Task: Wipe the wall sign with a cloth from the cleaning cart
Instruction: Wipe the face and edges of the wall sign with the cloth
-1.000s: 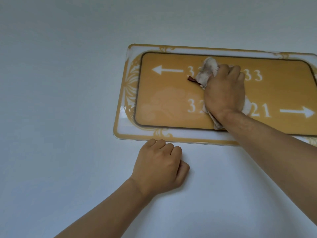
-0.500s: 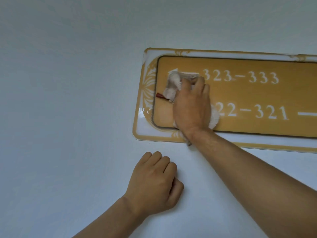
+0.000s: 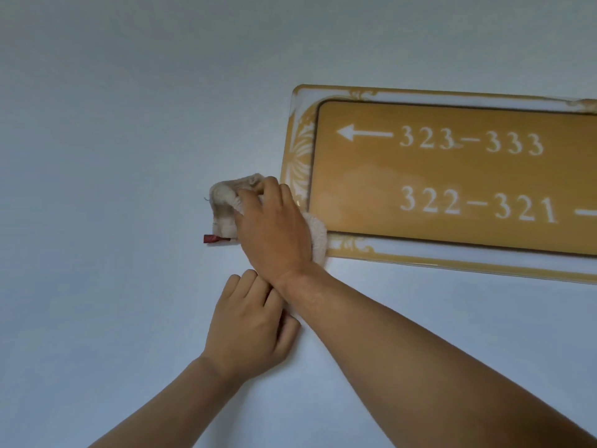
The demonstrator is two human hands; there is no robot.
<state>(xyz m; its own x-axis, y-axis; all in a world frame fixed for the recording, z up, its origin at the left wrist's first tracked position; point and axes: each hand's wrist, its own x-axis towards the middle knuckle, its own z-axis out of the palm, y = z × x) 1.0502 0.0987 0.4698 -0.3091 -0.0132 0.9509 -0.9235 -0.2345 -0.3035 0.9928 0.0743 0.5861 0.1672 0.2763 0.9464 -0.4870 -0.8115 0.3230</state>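
Head view gives me two hands and one cloth. My right hand (image 3: 271,227) lies knuckles-out over the cloth (image 3: 226,202), fingers curled onto it and pressing it to the white wall (image 3: 129,156) at the lower left corner of the one wall sign (image 3: 452,189), forearm slanting in from the lower right. My left hand (image 3: 248,324) is flat against the wall just below the right wrist, fingers relaxed, gripping nothing. One red tag (image 3: 214,238) pokes from the cloth.
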